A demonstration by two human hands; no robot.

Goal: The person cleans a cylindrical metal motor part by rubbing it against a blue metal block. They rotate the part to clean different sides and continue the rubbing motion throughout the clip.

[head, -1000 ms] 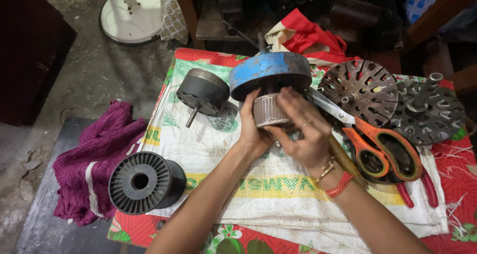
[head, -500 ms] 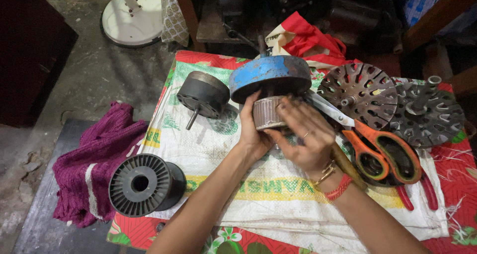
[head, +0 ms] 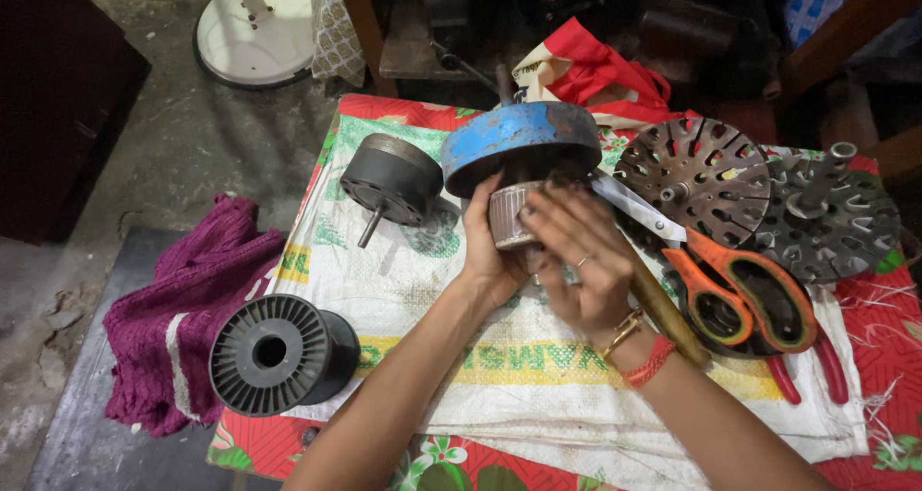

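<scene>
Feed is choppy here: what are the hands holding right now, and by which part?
Both the left hand and right hand grip the blue-capped motor by its ribbed metal core, under the cap.

A white woven plastic sack, printed with green marks and a yellow band of red lettering, lies flat across the middle of the table. Beyond the table's far edge sits a crumpled red and cream plastic bag. No screens or signs show.
</scene>
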